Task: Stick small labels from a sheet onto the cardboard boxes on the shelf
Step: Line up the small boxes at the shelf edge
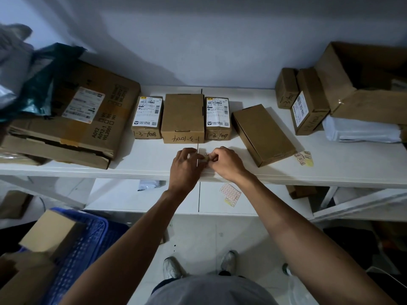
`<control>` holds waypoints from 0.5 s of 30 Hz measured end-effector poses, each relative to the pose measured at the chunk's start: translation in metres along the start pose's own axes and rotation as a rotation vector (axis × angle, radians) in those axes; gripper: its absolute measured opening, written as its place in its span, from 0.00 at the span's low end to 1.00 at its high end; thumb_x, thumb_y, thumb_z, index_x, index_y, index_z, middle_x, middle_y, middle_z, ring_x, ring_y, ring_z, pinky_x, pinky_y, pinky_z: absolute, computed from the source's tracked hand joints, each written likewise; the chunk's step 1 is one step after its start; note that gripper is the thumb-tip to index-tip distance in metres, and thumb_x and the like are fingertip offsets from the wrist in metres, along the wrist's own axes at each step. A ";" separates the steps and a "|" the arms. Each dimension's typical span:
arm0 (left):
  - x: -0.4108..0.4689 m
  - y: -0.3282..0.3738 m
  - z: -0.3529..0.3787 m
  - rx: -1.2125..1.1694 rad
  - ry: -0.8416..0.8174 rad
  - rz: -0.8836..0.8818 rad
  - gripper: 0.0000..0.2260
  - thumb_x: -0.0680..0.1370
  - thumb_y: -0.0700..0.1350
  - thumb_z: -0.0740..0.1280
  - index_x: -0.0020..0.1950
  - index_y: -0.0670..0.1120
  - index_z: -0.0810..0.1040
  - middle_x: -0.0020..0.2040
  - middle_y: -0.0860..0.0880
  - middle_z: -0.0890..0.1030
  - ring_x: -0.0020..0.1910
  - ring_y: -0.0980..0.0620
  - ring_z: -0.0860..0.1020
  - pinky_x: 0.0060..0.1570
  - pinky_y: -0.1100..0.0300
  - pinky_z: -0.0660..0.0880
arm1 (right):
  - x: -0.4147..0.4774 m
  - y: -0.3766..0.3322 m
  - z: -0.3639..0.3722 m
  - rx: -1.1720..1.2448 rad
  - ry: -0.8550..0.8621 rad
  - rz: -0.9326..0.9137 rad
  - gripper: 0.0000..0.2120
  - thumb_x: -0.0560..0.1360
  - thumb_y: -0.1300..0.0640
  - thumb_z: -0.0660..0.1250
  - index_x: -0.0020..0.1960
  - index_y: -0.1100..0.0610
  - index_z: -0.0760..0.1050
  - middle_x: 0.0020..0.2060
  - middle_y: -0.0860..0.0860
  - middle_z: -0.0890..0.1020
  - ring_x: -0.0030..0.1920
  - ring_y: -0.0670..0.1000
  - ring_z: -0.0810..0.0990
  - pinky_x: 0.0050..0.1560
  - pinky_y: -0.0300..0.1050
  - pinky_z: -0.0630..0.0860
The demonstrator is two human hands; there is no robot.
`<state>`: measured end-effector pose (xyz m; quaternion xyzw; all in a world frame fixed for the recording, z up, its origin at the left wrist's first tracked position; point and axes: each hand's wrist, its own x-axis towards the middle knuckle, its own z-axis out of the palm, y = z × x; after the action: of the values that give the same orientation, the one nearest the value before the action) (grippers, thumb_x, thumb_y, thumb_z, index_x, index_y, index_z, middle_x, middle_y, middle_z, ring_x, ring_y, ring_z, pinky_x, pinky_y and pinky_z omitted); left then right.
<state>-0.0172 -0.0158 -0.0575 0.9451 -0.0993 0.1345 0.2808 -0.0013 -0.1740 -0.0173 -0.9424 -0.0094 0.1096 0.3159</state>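
1. Both hands meet at the front edge of the shelf (330, 164), right in front of the row of boxes. The left hand (186, 164) and right hand (226, 162) are nearly touching.
2. A small tan piece (206, 158) sits between them. The left fingers (192, 151) are curled in and pinch one side, and the right fingers are curled and pinch the other. It looks like a bit of label backing, though it is too small to be sure.
3. My read is that a label is being peeled free here. A tiny white tag (207, 154) shows just above the pinch.
4. To do it well, bend the backing away from the label rather than tugging the label, so it lifts flat without curling.
5. Hold the label only by one corner, because sticky sides that fold onto each other are wasted.
6. The nearest target is the plain middle box (182, 115), just behind the hands, with handwriting on its front face. The white-labelled box (147, 116) on its left and the one on its right (217, 115) touch it, and the tilted box (263, 133) lies beside them.
7. Pick a bare patch of cardboard, clear of the writing and barcodes. Lay one edge down first, then press flat across.
8. Spare labels are close by. A label sheet (304, 158) lies on the shelf by the tilted box, and a larger sheet (230, 194) is on the lower shelf.
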 end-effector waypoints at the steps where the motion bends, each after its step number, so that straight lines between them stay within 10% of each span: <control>1: 0.000 0.001 -0.001 -0.012 -0.002 -0.014 0.05 0.74 0.45 0.74 0.47 0.45 0.85 0.53 0.43 0.81 0.52 0.42 0.79 0.47 0.52 0.77 | 0.000 0.000 0.000 0.008 -0.005 0.001 0.02 0.73 0.55 0.71 0.45 0.50 0.81 0.49 0.49 0.84 0.50 0.55 0.82 0.51 0.52 0.79; 15: -0.003 0.037 -0.030 -0.374 0.133 -0.022 0.02 0.74 0.43 0.76 0.45 0.46 0.85 0.41 0.53 0.86 0.37 0.58 0.83 0.39 0.62 0.79 | -0.014 -0.001 -0.031 0.756 -0.152 0.215 0.12 0.79 0.51 0.67 0.45 0.59 0.83 0.34 0.53 0.85 0.31 0.50 0.78 0.32 0.42 0.72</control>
<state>-0.0358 -0.0289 -0.0156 0.8665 -0.0933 0.1728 0.4589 -0.0085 -0.1929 0.0101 -0.7446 0.1070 0.2073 0.6254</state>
